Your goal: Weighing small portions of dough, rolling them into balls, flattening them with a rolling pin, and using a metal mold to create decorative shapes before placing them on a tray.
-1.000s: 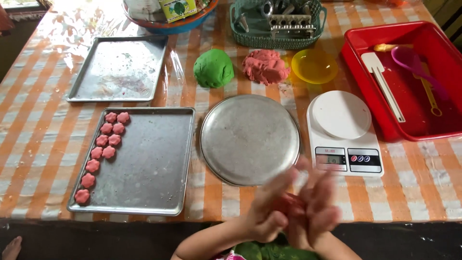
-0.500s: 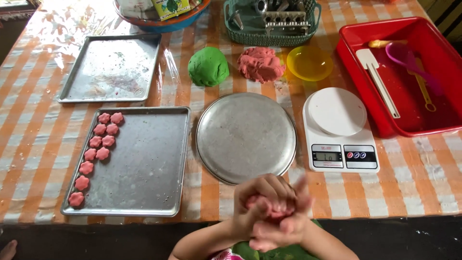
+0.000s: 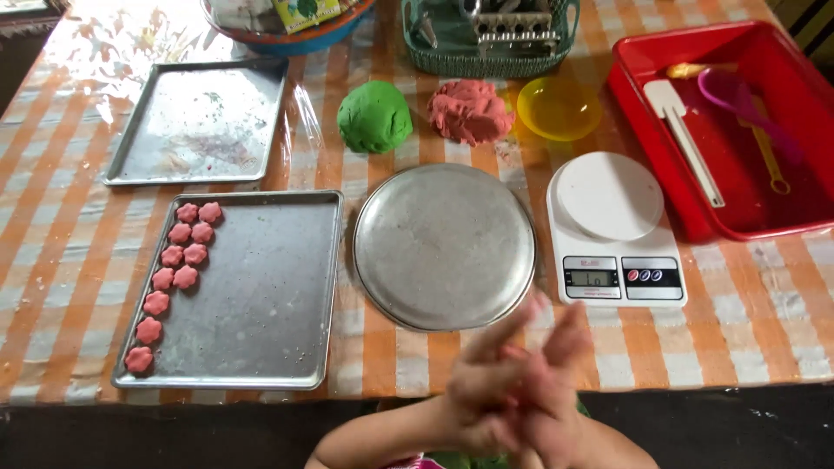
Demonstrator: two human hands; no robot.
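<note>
My left hand [image 3: 482,386] and my right hand [image 3: 560,391] are pressed palm to palm at the table's near edge, blurred by motion. A small piece of pink dough is held between them, almost hidden now. Just beyond the fingertips lies an empty round metal plate [image 3: 444,246]. Behind it sit a green dough ball [image 3: 374,115] and a pink dough lump [image 3: 470,111]. On the left, a baking tray [image 3: 261,295] carries several pink flower-shaped pieces [image 3: 178,260] along its left side.
A white kitchen scale [image 3: 612,226] stands right of the plate, with a yellow bowl [image 3: 559,108] behind it. A red tub [image 3: 747,174] at the far right holds plastic utensils. A second metal tray [image 3: 200,122], a green basket [image 3: 486,61] and a blue bowl [image 3: 287,39] line the back.
My palms have kept rubbing together on the pink dough, with the fingers shifting position. The view has drifted slightly; nothing on the table has moved.
</note>
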